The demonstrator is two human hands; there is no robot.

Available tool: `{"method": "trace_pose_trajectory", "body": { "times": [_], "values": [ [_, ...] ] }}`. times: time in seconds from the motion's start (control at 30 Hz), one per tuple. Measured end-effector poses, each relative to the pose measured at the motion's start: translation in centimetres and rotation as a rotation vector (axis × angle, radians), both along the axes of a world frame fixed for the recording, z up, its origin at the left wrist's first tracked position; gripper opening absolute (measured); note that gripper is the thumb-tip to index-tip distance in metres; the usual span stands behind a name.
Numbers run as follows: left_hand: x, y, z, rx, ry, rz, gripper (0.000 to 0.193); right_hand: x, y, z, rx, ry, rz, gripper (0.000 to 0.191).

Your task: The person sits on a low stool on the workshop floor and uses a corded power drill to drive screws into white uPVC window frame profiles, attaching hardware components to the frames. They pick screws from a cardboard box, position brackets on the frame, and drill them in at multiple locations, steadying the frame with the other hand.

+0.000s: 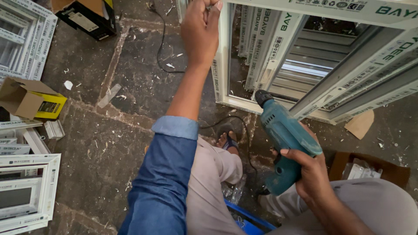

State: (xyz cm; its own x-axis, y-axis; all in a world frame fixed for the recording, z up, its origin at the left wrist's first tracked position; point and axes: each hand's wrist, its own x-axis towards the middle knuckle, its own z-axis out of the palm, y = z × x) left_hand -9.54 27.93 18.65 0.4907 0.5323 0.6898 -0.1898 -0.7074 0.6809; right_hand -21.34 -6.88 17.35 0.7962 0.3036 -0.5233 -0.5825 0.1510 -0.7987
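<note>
My left hand point(200, 30) is raised and closed around the upright side of a white window frame point(223, 65) that stands in front of me. My right hand point(308, 167) grips the handle of a teal power drill point(285, 139). The drill's dark chuck points up and left toward the lower rail of the frame, a short way off it. My left sleeve is blue and rolled at the forearm. My knees and one sandalled foot point(227, 140) show below the frame.
More white frames lie at the left edge point(26, 191) and top left point(24, 35). A cardboard box point(30, 99) sits left, a dark box point(89, 16) at top. A black cable point(162, 43) runs over the littered concrete floor. A brown tray of packets point(370, 169) lies right.
</note>
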Motion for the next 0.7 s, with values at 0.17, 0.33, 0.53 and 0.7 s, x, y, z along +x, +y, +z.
{"method": "trace_pose_trajectory", "body": {
  "times": [0.17, 0.33, 0.53, 0.7],
  "values": [
    [-0.7, -0.3, 0.4, -0.01, 0.006, -0.082, 0.011, -0.1, 0.1, -0.2, 0.012, -0.007, 0.01, 0.089],
    [-0.9, 0.1, 0.2, -0.025, 0.056, -0.17, 0.01, -0.1, 0.3, -0.4, 0.024, 0.004, 0.007, 0.088],
    [-1.2, 0.8, 0.2, -0.023, 0.181, -0.348, 0.009, -0.1, 0.2, -0.3, 0.015, 0.001, 0.01, 0.089],
    [-1.3, 0.3, 0.3, 0.109, 0.018, -0.435, 0.015, -0.1, 0.4, -0.4, -0.028, 0.03, 0.014, 0.092]
  ]
}}
